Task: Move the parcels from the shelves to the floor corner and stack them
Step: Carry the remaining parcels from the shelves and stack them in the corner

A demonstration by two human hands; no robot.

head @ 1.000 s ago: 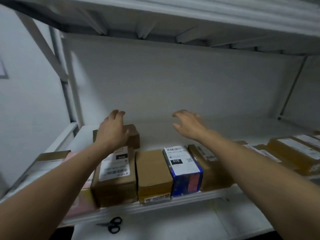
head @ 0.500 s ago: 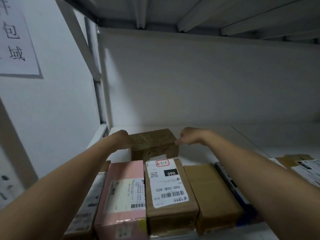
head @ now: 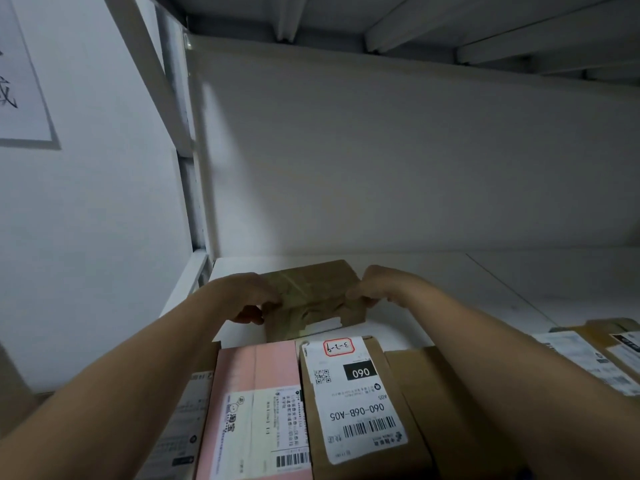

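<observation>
Gripping w/ left hand [head: 242, 296] & right hand [head: 378, 287] — fingers curled round opp. ends of small brown parcel [head: 311, 292]. Sits toward left end of white shelf [head: 457, 289], just behind front row — pink parcel [head: 258, 382], labelled brown parcel [head: 353, 400] marked 060, plain brown box [head: 417, 386]. Can't tell if lifted off shelf or resting on it.

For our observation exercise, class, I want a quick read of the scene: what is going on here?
A person reaches over the front row of parcels on a white shelf and grips a small brown box at the back, the left hand on its left end and the right hand on its right end. Whether the box is lifted yet cannot be told. In front lie a pink parcel and a brown parcel labelled 060.
</observation>
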